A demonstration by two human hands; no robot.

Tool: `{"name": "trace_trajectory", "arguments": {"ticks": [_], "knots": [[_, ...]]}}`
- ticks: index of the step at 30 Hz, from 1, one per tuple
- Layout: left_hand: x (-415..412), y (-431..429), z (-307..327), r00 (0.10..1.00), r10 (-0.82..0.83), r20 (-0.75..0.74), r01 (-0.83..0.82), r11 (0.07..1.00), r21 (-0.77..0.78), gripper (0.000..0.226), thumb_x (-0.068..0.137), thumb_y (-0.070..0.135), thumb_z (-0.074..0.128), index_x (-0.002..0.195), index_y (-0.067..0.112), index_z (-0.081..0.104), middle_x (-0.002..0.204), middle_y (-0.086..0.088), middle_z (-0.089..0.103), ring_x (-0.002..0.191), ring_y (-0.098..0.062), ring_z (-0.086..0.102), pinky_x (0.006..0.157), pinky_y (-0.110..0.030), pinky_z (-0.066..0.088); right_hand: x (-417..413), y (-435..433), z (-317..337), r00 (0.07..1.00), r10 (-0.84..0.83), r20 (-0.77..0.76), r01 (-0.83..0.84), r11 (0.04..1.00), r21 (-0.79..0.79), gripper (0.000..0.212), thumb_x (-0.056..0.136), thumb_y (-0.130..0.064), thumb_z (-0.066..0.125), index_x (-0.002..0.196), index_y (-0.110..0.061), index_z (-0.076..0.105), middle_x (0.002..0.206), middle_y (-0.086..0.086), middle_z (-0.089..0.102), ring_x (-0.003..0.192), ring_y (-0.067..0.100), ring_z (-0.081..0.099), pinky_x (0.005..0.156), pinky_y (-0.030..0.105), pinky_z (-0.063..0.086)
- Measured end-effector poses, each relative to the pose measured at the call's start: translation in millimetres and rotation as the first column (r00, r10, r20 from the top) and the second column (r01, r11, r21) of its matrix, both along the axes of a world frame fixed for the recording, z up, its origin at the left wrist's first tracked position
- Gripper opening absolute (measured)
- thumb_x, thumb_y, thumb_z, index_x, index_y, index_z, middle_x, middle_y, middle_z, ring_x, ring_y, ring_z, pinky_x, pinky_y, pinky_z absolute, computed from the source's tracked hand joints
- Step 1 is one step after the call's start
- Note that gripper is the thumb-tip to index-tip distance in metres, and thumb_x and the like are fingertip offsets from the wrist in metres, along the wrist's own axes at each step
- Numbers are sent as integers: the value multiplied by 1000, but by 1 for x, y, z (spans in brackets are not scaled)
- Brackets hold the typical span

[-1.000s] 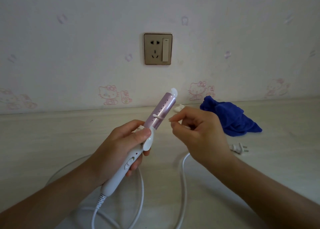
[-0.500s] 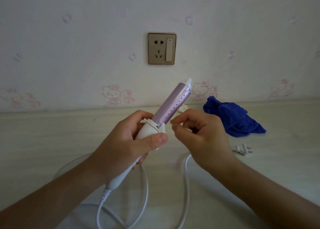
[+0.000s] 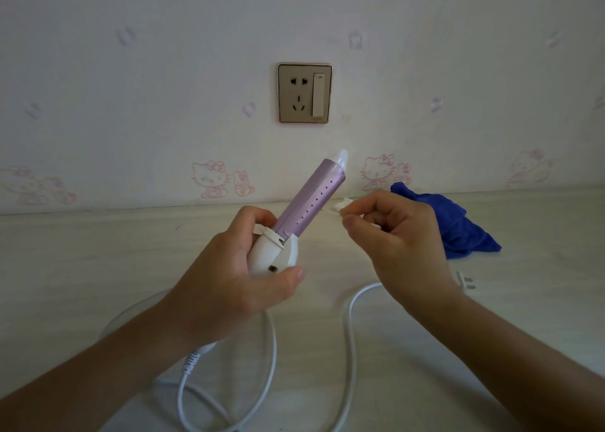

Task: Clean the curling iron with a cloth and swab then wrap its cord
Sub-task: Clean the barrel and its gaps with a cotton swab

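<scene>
My left hand grips the white handle of the curling iron, whose lilac barrel points up and to the right, white tip uppermost. My right hand is just right of the barrel, not touching it, fingers pinched on a thin white swab that is mostly hidden in the fingers. The white cord runs from the handle's end in loose loops over the tabletop to the plug, which lies unplugged at the right. A crumpled blue cloth rests on the table behind my right hand.
A small white scrap lies on the pale tabletop near the wall. A gold wall socket with a switch sits on the wallpapered wall above the barrel.
My left hand has turned the iron, so the switch side faces away and the handle's underside shows. My right hand has drawn back to the right, off the barrel.
</scene>
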State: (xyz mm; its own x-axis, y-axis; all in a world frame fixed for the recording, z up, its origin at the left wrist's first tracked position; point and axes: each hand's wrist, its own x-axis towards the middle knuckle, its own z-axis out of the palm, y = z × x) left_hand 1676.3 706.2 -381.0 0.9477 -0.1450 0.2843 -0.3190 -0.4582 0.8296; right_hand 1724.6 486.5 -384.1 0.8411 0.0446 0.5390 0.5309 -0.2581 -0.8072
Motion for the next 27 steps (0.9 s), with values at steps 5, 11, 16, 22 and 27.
{"name": "trace_trajectory", "arguments": {"ticks": [5, 11, 16, 22, 27], "knots": [[-5, -1, 1, 995, -67, 69, 56, 987, 149, 58, 70, 46, 73, 118, 38, 40, 79, -1, 63, 56, -16, 55, 53, -37, 50, 2, -2, 1, 999, 30, -22, -29, 998, 60, 22, 91, -7, 70, 79, -24, 74, 50, -4, 50, 44, 3, 41, 47, 12, 39], [0, -2, 6, 996, -60, 63, 44, 975, 219, 51, 76, 41, 72, 120, 48, 47, 88, 9, 65, 63, -9, 57, 55, -23, 45, 5, -4, 1, 999, 5, -50, 0, 996, 88, 22, 89, -11, 70, 76, -29, 74, 51, -6, 54, 46, 6, 44, 47, 15, 40], [-2, 0, 10, 995, 33, 96, -58, 961, 270, 43, 78, 58, 56, 117, 55, 41, 80, 15, 69, 60, -9, 62, 49, -20, 44, 9, -6, 0, 997, -19, -79, 27, 995, 94, 24, 90, -8, 71, 76, -27, 75, 53, -6, 57, 47, 6, 47, 49, 14, 43], [3, 2, 6, 989, 108, -102, -109, 994, -10, 36, 69, 68, 67, 79, 34, 63, 50, 7, 55, 41, -10, 50, 42, -26, 42, 9, -7, 1, 996, -26, -85, 35, 994, 102, 24, 90, -8, 70, 75, -27, 75, 53, -5, 57, 48, 7, 47, 49, 17, 43], [12, 4, 3, 981, -13, -192, -22, 984, -178, 36, 76, 58, 71, 70, 23, 66, 60, -4, 57, 49, -20, 56, 45, -31, 47, 11, -10, 7, 994, -78, -79, 86, 990, 112, 23, 90, -5, 70, 76, -23, 74, 54, -3, 57, 51, 8, 48, 53, 25, 44]]}}
